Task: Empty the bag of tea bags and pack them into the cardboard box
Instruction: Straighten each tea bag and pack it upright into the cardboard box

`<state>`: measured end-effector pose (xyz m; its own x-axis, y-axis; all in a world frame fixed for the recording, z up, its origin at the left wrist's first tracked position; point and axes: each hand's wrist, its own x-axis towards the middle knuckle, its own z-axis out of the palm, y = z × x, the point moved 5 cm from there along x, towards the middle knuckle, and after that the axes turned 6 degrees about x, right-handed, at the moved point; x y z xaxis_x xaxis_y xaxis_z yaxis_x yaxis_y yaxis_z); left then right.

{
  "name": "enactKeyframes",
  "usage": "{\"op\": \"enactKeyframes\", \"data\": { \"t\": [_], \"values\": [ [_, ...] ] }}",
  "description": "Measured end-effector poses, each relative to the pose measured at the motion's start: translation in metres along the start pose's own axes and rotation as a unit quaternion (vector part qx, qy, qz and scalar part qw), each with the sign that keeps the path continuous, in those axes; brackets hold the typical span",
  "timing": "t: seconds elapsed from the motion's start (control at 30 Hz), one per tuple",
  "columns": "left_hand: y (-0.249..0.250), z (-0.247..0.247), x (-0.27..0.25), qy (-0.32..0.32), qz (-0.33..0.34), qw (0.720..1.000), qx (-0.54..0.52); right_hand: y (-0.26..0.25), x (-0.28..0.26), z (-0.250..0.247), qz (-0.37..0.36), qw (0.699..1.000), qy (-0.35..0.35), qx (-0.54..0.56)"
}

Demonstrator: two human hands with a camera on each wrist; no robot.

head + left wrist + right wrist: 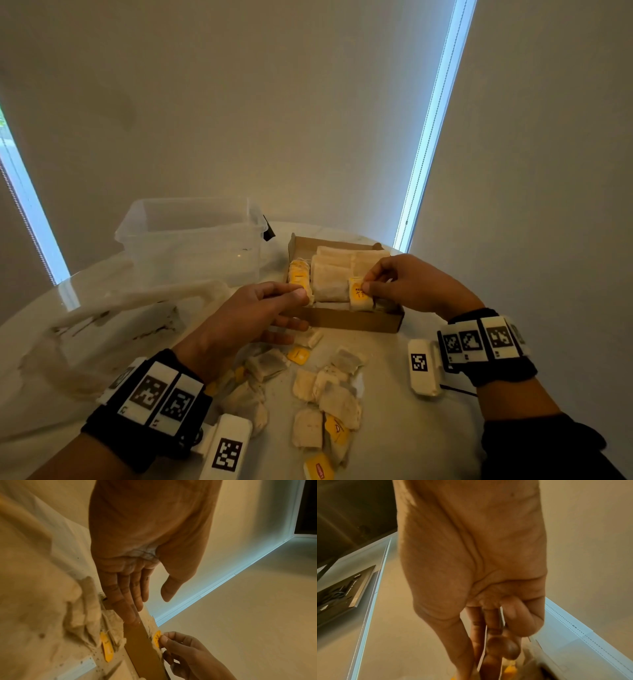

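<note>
Right fingers (371,286) pinch a yellow-tagged tea bag (360,297); left hand (260,308) spread flat.

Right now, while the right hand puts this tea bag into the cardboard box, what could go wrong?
1. The right hand pinches only the yellow tag of the tea bag; the bag may slip or land crooked.
2. The cardboard box looks nearly full, so pushing may crush packed bags.
3. The left hand rests straight fingers on the box's front wall; the box may shift.

Box (356,322) right of tub (191,236); loose tea bags (329,397) in front.
</note>
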<state>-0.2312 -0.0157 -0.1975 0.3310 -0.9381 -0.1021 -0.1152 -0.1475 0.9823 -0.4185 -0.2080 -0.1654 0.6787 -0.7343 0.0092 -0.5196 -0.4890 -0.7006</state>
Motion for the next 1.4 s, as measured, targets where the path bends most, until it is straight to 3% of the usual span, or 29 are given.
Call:
{"op": "enactKeyframes", "data": {
  "t": [0.33, 0.57, 0.63, 0.8, 0.9, 0.97, 1.07, 1.13, 1.23, 1.3, 1.4],
  "values": [
    [0.001, 0.001, -0.002, -0.001, -0.001, 1.000, 0.008, 0.006, 0.003, -0.008, -0.007, 0.998, 0.064, -0.002],
    [0.004, 0.002, -0.006, 0.001, 0.011, 1.000, 0.007, -0.015, -0.006, -0.002, -0.029, 0.996, 0.069, -0.056],
    [0.006, 0.001, -0.007, 0.007, 0.015, 1.000, 0.005, -0.034, -0.014, 0.004, -0.070, 0.996, 0.022, -0.053],
    [0.023, -0.006, -0.012, 0.032, 0.048, 0.998, 0.029, -0.069, -0.036, 0.042, -0.129, 0.968, -0.195, -0.089],
    [0.039, -0.008, -0.024, 0.018, 0.077, 0.987, 0.143, -0.077, -0.040, 0.044, -0.139, 0.960, -0.212, -0.116],
    [0.045, 0.001, -0.034, -0.046, 0.081, 0.955, 0.280, -0.078, -0.040, 0.033, -0.138, 0.966, -0.185, -0.113],
    [0.038, 0.031, -0.048, -0.186, 0.051, 0.851, 0.488, -0.078, -0.040, 0.020, -0.135, 0.976, -0.143, -0.094],
    [0.030, 0.053, -0.053, -0.240, 0.056, 0.785, 0.569, -0.077, -0.041, 0.018, -0.121, 0.981, -0.133, -0.076],
    [0.019, 0.074, -0.056, -0.294, 0.060, 0.718, 0.628, -0.075, -0.043, 0.020, -0.111, 0.981, -0.133, -0.090],
    [0.017, 0.078, -0.053, -0.299, 0.063, 0.704, 0.641, -0.074, -0.044, 0.021, -0.107, 0.980, -0.136, -0.095],
    [0.021, 0.076, -0.044, -0.273, 0.094, 0.716, 0.636, -0.076, -0.046, 0.018, -0.110, 0.983, -0.130, -0.069]
  ]
}}
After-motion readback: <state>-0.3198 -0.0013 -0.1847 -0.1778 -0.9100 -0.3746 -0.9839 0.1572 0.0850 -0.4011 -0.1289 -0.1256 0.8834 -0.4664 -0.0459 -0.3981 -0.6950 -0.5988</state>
